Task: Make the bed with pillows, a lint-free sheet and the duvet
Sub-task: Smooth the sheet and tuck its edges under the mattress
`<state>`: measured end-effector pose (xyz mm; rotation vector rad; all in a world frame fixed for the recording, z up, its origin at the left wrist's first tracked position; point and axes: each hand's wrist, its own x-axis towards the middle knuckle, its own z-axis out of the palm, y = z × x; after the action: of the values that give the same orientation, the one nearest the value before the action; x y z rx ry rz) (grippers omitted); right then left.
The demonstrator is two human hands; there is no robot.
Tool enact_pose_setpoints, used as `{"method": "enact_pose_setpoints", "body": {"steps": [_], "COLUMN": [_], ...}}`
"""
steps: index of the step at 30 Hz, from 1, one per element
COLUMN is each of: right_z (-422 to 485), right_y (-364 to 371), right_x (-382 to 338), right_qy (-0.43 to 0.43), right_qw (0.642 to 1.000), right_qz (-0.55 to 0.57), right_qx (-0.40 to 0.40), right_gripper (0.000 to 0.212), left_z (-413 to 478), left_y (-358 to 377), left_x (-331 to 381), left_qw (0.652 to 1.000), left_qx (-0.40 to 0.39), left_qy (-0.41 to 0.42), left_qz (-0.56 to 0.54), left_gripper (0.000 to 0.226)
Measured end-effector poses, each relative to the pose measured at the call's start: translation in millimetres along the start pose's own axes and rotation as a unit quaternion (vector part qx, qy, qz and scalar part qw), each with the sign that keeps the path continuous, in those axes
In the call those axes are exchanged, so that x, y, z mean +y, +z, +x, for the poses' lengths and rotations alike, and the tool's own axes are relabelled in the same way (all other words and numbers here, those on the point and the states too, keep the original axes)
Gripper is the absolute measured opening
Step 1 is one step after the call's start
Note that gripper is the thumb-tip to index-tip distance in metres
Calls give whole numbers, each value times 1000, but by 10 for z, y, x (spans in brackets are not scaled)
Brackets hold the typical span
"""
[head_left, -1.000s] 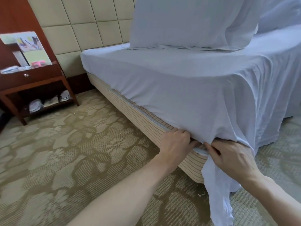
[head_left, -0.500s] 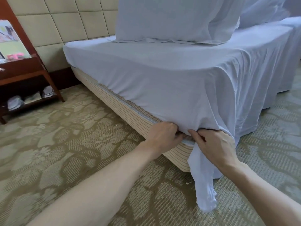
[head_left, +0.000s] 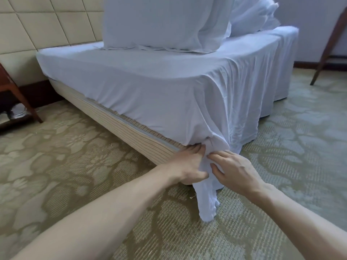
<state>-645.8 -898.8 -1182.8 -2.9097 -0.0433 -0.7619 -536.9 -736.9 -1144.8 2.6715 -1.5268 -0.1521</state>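
A pale blue sheet (head_left: 150, 87) covers the mattress and hangs loose over the near corner of the bed. A bunched tail of it drops to the carpet below my hands. My left hand (head_left: 187, 166) grips the sheet at the corner, fingertips against the seam above the striped bed base (head_left: 131, 132). Just to its right, my right hand (head_left: 234, 171) pinches the same bunch of cloth. Two pillows (head_left: 165, 23) in pale cases stand on the mattress near the padded headboard (head_left: 47, 21).
A wooden bedside table (head_left: 16, 96) with shoes under it stands at the left edge. A slanted wooden furniture leg (head_left: 326, 47) is at the far right. Patterned carpet (head_left: 75, 166) lies all around the bed.
Both hands have shifted from the seam under the mattress edge down onto the hanging corner of the sheet and gathered it. The view has swung right along the bed.
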Motion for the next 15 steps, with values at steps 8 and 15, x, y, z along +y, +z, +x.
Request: {"method": "enact_pose_setpoints", "body": {"steps": [8,15], "right_z": [-7,430], "right_y": [-414,-561], "right_x": [91,-65], "right_qy": [189,276], "right_qw": [960,899], "right_qz": [-46,-111], "right_qx": [-200,-320], "right_gripper": [34,16], "left_z": [449,991], "left_y": [137,130], "left_x": [352,618], "left_qw": [996,965], "left_qx": [32,7], "left_qy": [-76,-184], "left_qz": [-32,-187], "left_gripper": [105,67]}}
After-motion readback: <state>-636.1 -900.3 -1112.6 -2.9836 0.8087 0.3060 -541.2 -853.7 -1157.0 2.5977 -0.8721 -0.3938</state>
